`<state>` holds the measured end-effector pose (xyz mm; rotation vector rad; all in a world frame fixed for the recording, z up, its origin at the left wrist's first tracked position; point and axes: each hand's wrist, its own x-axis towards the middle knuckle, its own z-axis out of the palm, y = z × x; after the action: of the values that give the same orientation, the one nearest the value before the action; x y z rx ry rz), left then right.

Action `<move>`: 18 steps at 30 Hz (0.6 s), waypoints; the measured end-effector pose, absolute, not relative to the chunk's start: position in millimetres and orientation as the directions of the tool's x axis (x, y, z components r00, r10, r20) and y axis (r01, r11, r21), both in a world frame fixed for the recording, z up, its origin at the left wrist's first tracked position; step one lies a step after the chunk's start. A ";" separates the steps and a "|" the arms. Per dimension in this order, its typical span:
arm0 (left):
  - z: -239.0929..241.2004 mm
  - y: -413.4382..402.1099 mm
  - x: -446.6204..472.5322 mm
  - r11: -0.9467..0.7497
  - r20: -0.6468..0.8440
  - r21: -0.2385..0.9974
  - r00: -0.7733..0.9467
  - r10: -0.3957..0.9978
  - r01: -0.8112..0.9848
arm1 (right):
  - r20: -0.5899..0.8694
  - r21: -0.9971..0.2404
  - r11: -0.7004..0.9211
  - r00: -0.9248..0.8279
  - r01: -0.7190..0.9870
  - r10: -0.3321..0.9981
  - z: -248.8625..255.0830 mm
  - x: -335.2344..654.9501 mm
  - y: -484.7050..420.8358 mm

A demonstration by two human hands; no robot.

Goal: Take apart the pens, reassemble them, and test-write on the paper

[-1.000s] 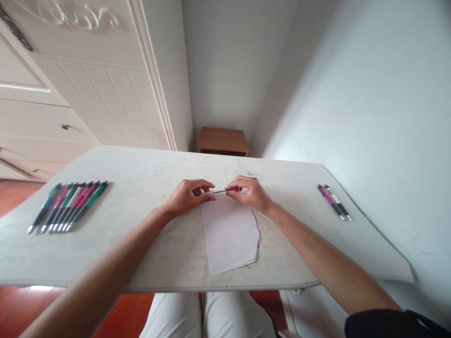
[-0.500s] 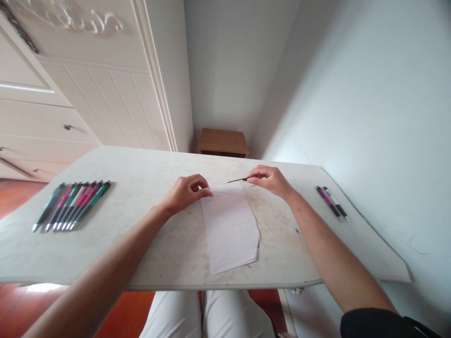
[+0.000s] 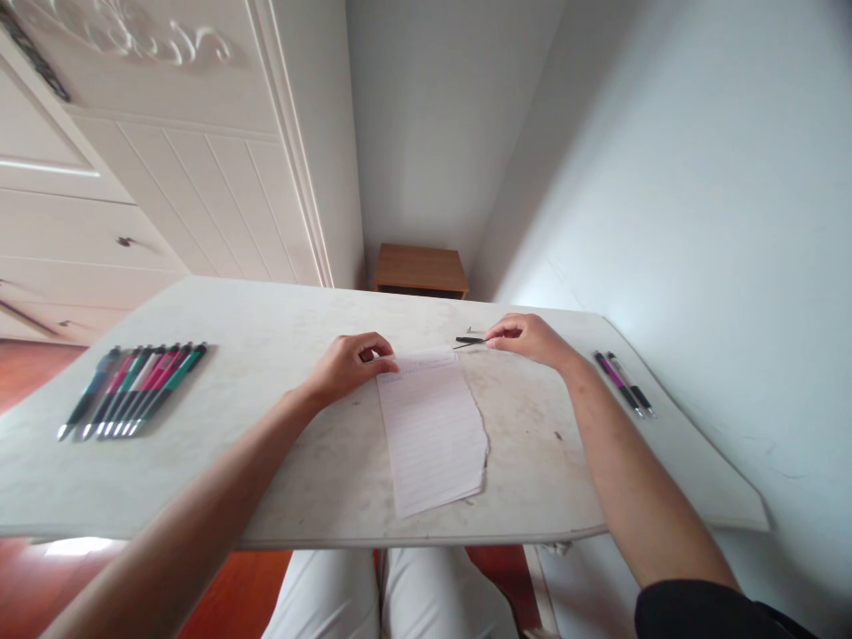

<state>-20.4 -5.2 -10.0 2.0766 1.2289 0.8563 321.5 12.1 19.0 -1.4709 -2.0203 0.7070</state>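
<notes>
My left hand point(image 3: 354, 365) is closed in a pinch at the upper left corner of a sheet of lined paper point(image 3: 436, 435). Whatever sits between its thumb and fingers is too small to make out. The paper has writing along its top and a torn right edge. Just beyond its upper right corner, my right hand point(image 3: 528, 339) pinches a thin dark stick that looks like a pen refill point(image 3: 459, 347). A short, thicker black piece point(image 3: 469, 340) lies along it at the fingertips. On the table behind them is a tiny bit point(image 3: 469, 329), its kind unclear.
Several coloured click pens point(image 3: 143, 386) lie in a row on the left of the white table point(image 3: 299, 497). At the right are a purple pen point(image 3: 618, 382) and a white-and-black pen point(image 3: 631, 384). A white cabinet point(image 3: 219, 177) and a wall point(image 3: 719, 222) flank the table.
My right hand has moved slightly right with the dark stick. The thicker black piece and the tiny bit on the table now show. My left hand stays by the paper's corner.
</notes>
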 end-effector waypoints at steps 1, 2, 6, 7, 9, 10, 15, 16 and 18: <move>-10.2 -5.0 -20.6 -0.420 0.239 0.733 0.376 0.895 0.535 | 0.114 -0.673 0.269 -0.262 0.689 0.958 18.9 321.7 12.2; -10.5 -4.7 -21.0 -0.429 0.244 0.725 0.381 0.892 0.539 | 0.113 -0.658 0.273 -0.266 0.702 0.957 18.7 322.0 12.4; -13.2 -2.9 -23.0 -0.460 0.257 0.700 0.409 0.876 0.546 | 0.100 -0.619 0.284 -0.285 0.732 0.953 16.9 322.9 12.9; -13.9 -2.4 -23.4 -0.468 0.261 0.696 0.415 0.872 0.544 | 0.097 -0.615 0.286 -0.289 0.735 0.952 16.3 323.0 13.0; -14.7 -1.8 -23.9 -0.480 0.268 0.692 0.426 0.864 0.540 | 0.096 -0.608 0.291 -0.296 0.739 0.950 15.2 323.2 13.2; -14.7 -1.7 -24.0 -0.485 0.271 0.690 0.430 0.861 0.537 | 0.100 -0.605 0.295 -0.298 0.739 0.950 14.7 323.2 13.3; -11.2 -3.7 -23.2 -0.509 0.276 0.675 0.457 0.845 0.534 | 0.117 -0.597 0.313 -0.305 0.739 0.945 12.6 323.3 14.2; -10.4 -4.3 -23.0 -0.514 0.278 0.672 0.462 0.842 0.533 | 0.119 -0.592 0.316 -0.308 0.741 0.944 12.2 323.2 14.5; -9.0 -5.4 -22.7 -0.523 0.284 0.668 0.468 0.837 0.529 | 0.127 -0.579 0.327 -0.313 0.747 0.941 11.9 322.2 14.9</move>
<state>-22.7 -5.4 -9.0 2.2238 1.1336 0.8230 322.2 14.9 11.9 -1.4861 -2.1531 0.5857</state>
